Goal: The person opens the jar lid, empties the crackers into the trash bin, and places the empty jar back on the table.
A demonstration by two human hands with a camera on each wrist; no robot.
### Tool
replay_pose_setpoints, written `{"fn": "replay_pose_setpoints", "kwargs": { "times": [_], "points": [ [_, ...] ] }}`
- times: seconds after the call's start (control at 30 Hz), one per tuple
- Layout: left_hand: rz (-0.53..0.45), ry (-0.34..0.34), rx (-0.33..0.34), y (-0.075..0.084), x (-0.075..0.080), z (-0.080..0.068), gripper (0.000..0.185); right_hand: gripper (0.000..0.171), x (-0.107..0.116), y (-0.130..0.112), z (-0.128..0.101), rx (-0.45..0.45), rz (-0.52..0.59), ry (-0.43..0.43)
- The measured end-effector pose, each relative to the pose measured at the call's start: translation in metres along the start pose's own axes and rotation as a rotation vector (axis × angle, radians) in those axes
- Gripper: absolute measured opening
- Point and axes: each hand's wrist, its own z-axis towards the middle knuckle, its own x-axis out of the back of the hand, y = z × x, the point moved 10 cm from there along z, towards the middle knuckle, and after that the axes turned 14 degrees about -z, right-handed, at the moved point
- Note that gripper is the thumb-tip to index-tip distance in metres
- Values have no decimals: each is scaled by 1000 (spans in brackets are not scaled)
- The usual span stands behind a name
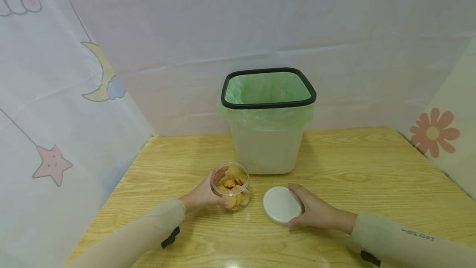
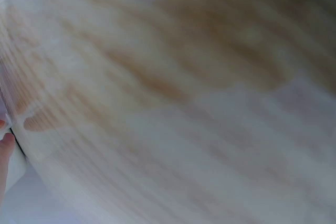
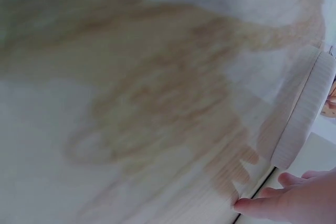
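A clear jar [image 1: 231, 186] with several round biscuits inside stands open on the wooden table [image 1: 372, 168]. My left hand [image 1: 203, 195] grips the jar from its left side, fingers curled round it. To the jar's right lies its white round lid [image 1: 281, 204], flat on the table. My right hand [image 1: 316, 212] holds the lid at its right edge, thumb near and fingers on the far side. The right wrist view shows the lid's ribbed rim [image 3: 304, 114] and my fingertips [image 3: 278, 200]. In the left wrist view there is only blurred table grain and a fingertip [image 2: 5, 148].
A white bin [image 1: 267, 119] with a black rim and green liner stands just behind the jar and lid. White cloth walls with moon, star and flower pictures close in the table on three sides.
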Motion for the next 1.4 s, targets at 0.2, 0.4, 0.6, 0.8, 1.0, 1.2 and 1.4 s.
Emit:
{"fn": "replay_pose_setpoints", "kwargs": {
  "times": [0.2,0.4,0.6,0.8,1.0,1.2,1.4],
  "points": [
    [-17,-40,-32,2,-1,1,115,107,1,0,0,18,8,7],
    [-29,-34,-42,2,-1,2,110,105,6,4,1,4,62,15],
    [-22,-8,-34,1,1,1,108,100,23,0,3,23,20,58],
    [-9,12,-30,3,4,-1,107,101,39,0,5,17,7,115],
    [-23,11,-36,5,5,-4,110,101,50,0,6,-4,-27,153],
    [-15,15,-43,4,7,-6,111,98,66,4,7,-50,-14,198],
    [-12,-9,-53,3,6,-6,112,99,69,8,8,-63,-9,204]
  ]
}}
